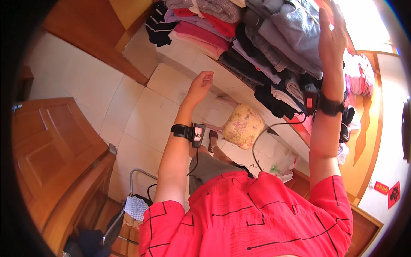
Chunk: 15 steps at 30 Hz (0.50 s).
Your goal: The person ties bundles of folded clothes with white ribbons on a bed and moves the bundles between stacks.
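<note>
My left hand (201, 88) hangs in the air over the tiled floor, left of the clothes. Its fingers are loosely curled and I see nothing in them. Farther right, my right hand (332, 40) is raised beside a stack of folded grey clothes (295, 34). Its fingers stretch upward with the thumb apart, and nothing shows in it; whether it touches the stack I cannot tell. Left of the grey stack lie folded pink and red clothes (201, 34) with a grey knitted garment (214, 9) on top. Dark clothes (274, 98) hang over the near edge.
A stool with a yellow flowered cushion (243, 126) stands below the clothes. To the left is a wooden cabinet or door (60, 145), with a metal-framed chair (137, 175) nearby. A plastic bag (284, 169) lies on the floor. Cables run from bands on both my wrists.
</note>
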Motion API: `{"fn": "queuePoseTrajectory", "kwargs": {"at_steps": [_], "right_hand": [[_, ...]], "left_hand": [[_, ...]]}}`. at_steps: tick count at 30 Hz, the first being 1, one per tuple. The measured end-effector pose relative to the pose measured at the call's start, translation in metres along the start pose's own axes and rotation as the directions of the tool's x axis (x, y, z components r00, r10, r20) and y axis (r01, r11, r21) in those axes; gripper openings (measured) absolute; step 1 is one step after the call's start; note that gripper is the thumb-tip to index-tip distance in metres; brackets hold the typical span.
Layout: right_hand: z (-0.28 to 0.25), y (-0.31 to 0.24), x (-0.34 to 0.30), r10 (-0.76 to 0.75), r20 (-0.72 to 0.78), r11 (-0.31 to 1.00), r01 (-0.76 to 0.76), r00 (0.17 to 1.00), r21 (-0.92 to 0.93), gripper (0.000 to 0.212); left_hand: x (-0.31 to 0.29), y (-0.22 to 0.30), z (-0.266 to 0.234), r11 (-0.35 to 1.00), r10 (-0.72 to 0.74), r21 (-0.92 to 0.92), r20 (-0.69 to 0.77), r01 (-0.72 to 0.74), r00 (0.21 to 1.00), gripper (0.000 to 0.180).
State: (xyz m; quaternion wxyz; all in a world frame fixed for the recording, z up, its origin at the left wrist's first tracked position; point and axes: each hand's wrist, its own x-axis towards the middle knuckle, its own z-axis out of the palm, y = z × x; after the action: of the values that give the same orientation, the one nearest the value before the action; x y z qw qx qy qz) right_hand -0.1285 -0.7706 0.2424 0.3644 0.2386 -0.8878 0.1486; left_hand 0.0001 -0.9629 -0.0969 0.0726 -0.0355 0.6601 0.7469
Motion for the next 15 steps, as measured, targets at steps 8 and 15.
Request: {"fn": "queuePoseTrajectory", "kwargs": {"at_steps": [8, 15], "right_hand": [[0.029, 0.047, -0.046, 0.113, 0.322, 0.950, -0.007, 0.940, -0.312, 0.055], [0.009, 0.035, -0.073, 0.142, 0.310, 0.964, -0.060, 0.940, -0.259, 0.055]], "left_hand": [[0.055, -0.013, 0.029, 0.882, -0.205, -0.428, 0.031, 0.198, 0.978, 0.049], [0.074, -0.009, 0.053, 0.732, -0.316, -0.628, 0.028, 0.263, 0.948, 0.056]]}}
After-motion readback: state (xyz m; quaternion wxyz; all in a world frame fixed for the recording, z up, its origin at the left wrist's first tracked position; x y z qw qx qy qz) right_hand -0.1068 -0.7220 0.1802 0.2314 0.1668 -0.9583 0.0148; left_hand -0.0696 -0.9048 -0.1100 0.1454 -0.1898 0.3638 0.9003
